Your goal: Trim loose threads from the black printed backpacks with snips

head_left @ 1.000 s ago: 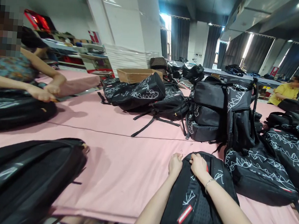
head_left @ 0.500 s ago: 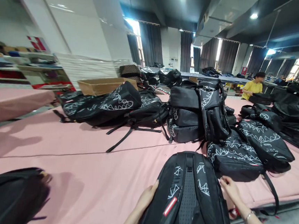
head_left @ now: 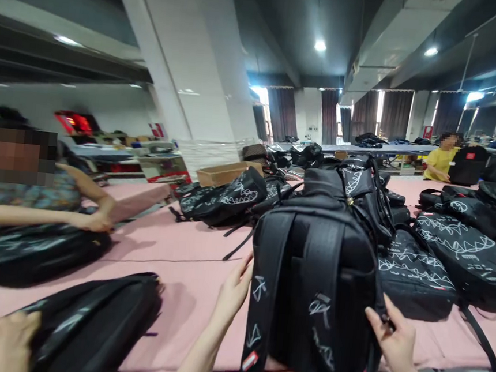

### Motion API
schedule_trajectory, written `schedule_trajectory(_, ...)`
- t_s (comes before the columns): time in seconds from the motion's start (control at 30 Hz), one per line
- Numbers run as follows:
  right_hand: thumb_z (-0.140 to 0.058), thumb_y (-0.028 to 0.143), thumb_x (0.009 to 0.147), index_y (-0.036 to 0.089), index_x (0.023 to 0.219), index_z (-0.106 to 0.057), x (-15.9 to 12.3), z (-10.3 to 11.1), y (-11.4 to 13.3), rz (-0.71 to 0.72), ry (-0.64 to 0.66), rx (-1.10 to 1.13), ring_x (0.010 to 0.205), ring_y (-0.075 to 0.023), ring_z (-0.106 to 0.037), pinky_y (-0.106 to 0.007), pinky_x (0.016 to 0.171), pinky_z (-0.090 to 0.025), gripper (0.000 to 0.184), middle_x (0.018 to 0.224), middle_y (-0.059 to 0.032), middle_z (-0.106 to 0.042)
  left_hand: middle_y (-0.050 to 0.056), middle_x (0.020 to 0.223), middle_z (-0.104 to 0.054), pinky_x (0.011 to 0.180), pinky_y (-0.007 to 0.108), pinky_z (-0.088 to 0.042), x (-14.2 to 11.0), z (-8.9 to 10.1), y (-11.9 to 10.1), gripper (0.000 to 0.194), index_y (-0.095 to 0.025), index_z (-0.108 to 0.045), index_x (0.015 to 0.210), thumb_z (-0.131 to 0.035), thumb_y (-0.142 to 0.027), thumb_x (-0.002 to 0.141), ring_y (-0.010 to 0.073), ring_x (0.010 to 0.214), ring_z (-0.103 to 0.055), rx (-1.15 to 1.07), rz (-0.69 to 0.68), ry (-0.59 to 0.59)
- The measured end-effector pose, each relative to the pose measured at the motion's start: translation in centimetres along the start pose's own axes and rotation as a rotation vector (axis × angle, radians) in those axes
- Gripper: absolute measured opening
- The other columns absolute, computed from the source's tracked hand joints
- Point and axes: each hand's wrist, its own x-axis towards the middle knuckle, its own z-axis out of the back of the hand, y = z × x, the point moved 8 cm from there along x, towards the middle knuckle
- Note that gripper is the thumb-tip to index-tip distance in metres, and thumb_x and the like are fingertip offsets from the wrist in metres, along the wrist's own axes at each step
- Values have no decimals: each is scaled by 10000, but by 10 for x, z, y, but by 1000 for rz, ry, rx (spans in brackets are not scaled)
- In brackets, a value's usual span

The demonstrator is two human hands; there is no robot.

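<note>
Upright before me stands a black backpack (head_left: pixel 297 260), its back panel and two shoulder straps toward me. White scribble prints mark the straps, and a red label (head_left: pixel 250 361) sits low on the left one. My left hand (head_left: pixel 239 283) is closed on the left side edge, fingertips partly hidden behind the bag. At the right side edge, my right hand (head_left: pixel 395 332) grips the bag between thumb and fingers, with a bracelet on that wrist. Just beyond lie black backpacks with white prints, one of them a printed backpack (head_left: pixel 418 276) near my right hand.
A pink-covered table (head_left: pixel 196 285) carries several black backpacks and a cardboard box (head_left: pixel 227 174). At left, a person's hands (head_left: pixel 97 219) rest on a black bag (head_left: pixel 42 255); another hand (head_left: pixel 0 341) touches a nearer bag (head_left: pixel 101 318). A person in yellow (head_left: pixel 441 159) works at the back right.
The backpack has risen from leaning back to upright, straps now hanging off its panel. My right hand has closed on its side. The view swung left, bringing a co-worker into sight.
</note>
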Motion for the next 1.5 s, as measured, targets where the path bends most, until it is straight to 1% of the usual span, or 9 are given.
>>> schedule_trajectory(0.1, -585, 293, 787, 214, 1217, -554, -41, -35, 2, 158, 88, -85, 936, -229, -623, -283, 805, -529, 438, 1108, -52, -613, 125, 1309, -463, 999, 414, -364, -2, 0, -34, 619, -131, -431, 1274, -404, -546, 815, 244, 1183, -458, -117, -84, -107)
schedule_trajectory(0.33, -414, 206, 837, 276, 1401, -286, -83, -59, 21, 217, 179, -159, 1087, -243, -537, -283, 790, -542, 583, 1312, -18, -448, 108, 1307, -450, 1035, 425, -306, -62, -33, -115, 360, -193, -496, 1212, -459, -260, 860, 224, 1230, -386, 470, -758, -282)
schedule_trajectory(0.53, -431, 169, 853, 241, 1435, -154, -77, -57, 34, 400, 348, -221, 1130, -221, -502, -276, 851, -509, 648, 1357, -49, -388, 75, 1048, -583, 884, 354, -457, -96, -57, -155, 263, -190, -535, 1081, -521, -157, 821, 183, 1023, -538, 384, -984, -21)
schedule_trajectory(0.67, -427, 168, 853, 221, 1412, -255, -71, -52, 33, 340, 337, -164, 1185, -218, -452, -306, 925, -462, 587, 1344, -60, -410, 87, 1123, -551, 928, 376, -428, -108, -69, -158, 251, -181, -523, 1051, -530, -117, 809, 192, 1079, -509, 438, -981, 60)
schedule_trajectory(0.8, -408, 188, 860, 207, 1330, -416, -63, -48, 29, 176, 390, -40, 1189, -204, -451, -344, 987, -407, 470, 1297, -66, -469, 81, 1032, -542, 882, 346, -442, -141, -70, -133, 279, -177, -530, 1048, -523, -63, 793, 181, 1019, -518, 388, -989, -84)
schedule_trajectory(1.03, -478, 299, 863, 214, 1139, -562, -50, -34, 29, -53, 427, 178, 1092, -197, -517, -307, 935, -434, 300, 1170, -71, -556, 37, 807, -559, 682, 260, -472, -165, -93, -94, 247, -168, -517, 941, -654, -231, 745, 140, 741, -552, 373, -728, -90)
schedule_trajectory(1.2, -547, 367, 830, 186, 929, -577, -41, -26, 36, -224, 466, 253, 803, -152, -555, -236, 724, -458, 209, 868, -44, -570, 25, 785, -566, 715, 232, -447, -157, -103, -110, 86, -175, -542, 867, -522, -105, 820, 112, 745, -545, 384, -703, -74)
schedule_trajectory(1.3, -558, 436, 816, 180, 995, -549, -42, -30, 47, -376, 622, 461, 704, -121, -510, -215, 634, -440, 312, 819, -28, -519, 35, 802, -561, 702, 233, -440, -151, -105, -107, 84, -173, -552, 856, -481, -129, 843, 121, 768, -541, 323, -596, -2)
schedule_trajectory(1.5, -486, 473, 866, 123, 886, -555, -42, -42, 71, -529, 847, 870, 417, -30, -208, -165, 402, -159, 357, 516, 65, -287, 11, 705, -483, 590, 213, -411, -141, -114, -76, 139, -157, -508, 730, -495, -242, 839, 112, 652, -498, -55, -276, 169)
